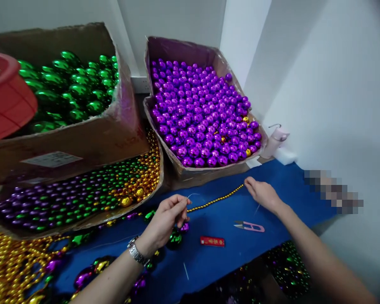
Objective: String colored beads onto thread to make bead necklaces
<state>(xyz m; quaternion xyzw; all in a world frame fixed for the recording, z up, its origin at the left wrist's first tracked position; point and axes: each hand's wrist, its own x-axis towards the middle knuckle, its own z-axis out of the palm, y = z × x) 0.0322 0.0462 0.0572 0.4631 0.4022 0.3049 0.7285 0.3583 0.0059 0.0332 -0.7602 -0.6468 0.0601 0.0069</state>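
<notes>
I see the left hand (174,211) and right hand (262,192), fingers (179,207) pinched closed, holding a bead string (218,199) by its ends, seemingly for tension above the counter (291,190).

Left hand (173,211): curled, closed in a thumb-and-finger pinch; left forearm (114,270) angled up from bottom edge. Right hand (261,192): also pinched, farther forward; right forearm (318,249) slanting in from lower right. Hands well apart.

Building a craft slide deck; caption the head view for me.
A gold bead strand runs from the left hand to the right hand above a blue surface, beside a box of purple balls.
</notes>
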